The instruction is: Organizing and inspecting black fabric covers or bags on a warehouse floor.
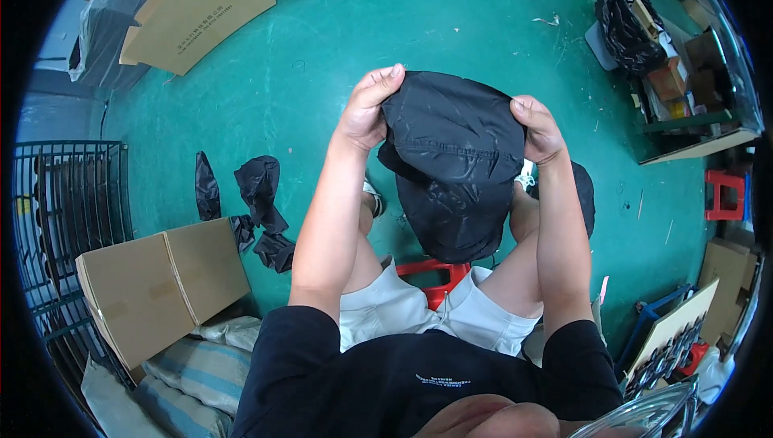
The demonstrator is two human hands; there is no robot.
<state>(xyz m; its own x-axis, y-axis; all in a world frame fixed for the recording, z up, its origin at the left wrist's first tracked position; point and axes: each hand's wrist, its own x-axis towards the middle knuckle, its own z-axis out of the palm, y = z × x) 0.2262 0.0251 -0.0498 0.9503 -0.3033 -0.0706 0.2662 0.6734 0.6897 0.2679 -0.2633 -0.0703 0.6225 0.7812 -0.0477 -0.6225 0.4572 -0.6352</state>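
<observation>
A black fabric piece, like a pouch or cover point(459, 128), is stretched between my two hands above my knees. My left hand point(371, 108) grips its upper left edge, thumb on top. At its right edge my right hand point(538, 126) pinches the cloth, with the thumb on the near face. The fingers of both hands are partly hidden behind or inside the fabric. Below it hangs more black cloth point(451, 216), between my legs; I cannot tell whether it is the same piece. Behind that, part of a red stool point(435, 278) shows.
Several black fabric pieces point(259, 188) lie on the green floor at left. Nearby are a closed cardboard box point(169, 285), woven sacks point(197, 369) and a dark metal rack point(72, 204). An open carton point(205, 15) stands far left. At right are a cluttered shelf point(692, 120) and a red stool point(726, 195).
</observation>
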